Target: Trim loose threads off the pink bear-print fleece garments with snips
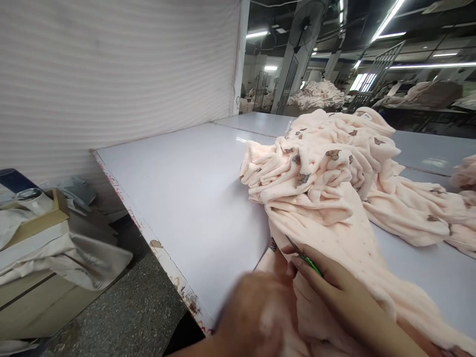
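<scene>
A heap of pale pink fleece cloth [327, 168] with small brown prints lies on a white table [178, 198]; one end trails toward me. My right hand [334, 292] rests on that near end, fingers closed round small green-handled snips [303, 255] whose blades point up and left. My left hand [256, 312] is at the table's near edge, against the cloth beside the right hand. It is smeared by motion and its fingers do not show clearly.
A white ribbed wall panel [119, 74] stands behind the table. Left of the table, below its chipped edge, a box with grey cloth [44, 238] sits on the floor. More pink cloth piles [316, 94], metal racks and a fan stand in the background.
</scene>
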A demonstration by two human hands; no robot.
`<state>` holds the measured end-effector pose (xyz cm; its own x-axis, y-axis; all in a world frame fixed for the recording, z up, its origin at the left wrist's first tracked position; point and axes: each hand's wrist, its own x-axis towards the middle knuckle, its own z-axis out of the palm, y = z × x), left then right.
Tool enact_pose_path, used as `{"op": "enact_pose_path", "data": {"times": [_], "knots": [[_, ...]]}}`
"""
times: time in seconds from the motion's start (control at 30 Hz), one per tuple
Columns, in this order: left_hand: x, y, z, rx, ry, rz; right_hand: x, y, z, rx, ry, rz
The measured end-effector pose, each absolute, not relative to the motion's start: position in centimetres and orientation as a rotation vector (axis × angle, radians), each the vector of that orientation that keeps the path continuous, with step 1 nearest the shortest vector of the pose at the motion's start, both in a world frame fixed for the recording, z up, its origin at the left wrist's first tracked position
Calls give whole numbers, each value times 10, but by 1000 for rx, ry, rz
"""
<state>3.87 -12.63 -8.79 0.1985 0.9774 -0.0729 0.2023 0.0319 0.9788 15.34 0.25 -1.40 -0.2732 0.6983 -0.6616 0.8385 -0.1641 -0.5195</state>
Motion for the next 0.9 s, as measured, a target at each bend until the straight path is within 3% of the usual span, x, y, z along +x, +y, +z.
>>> {"op": "enact_pose_path", "data": {"times": [0.07,0.17,0.3,0.4,0.57,0.9], "knots": [[17,-133,-93,1237,1468,666,158,-1,-18,1785,1931,-1424],[3,-142,-101,949,1287,496,159,-6,-15,1764,1913,-1411],[-6,-134,-105,51,980,717,156,-8,-5,1756,1907,-1391],[-4,-115,-95,-250,785,896,156,-11,1,1781,1900,-1427],[25,-93,-73,-178,562,1057,159,-26,-2,1677,2012,-1424],[40,-102,-77,337,877,974,174,-35,-10,1915,2042,-1491]]}}
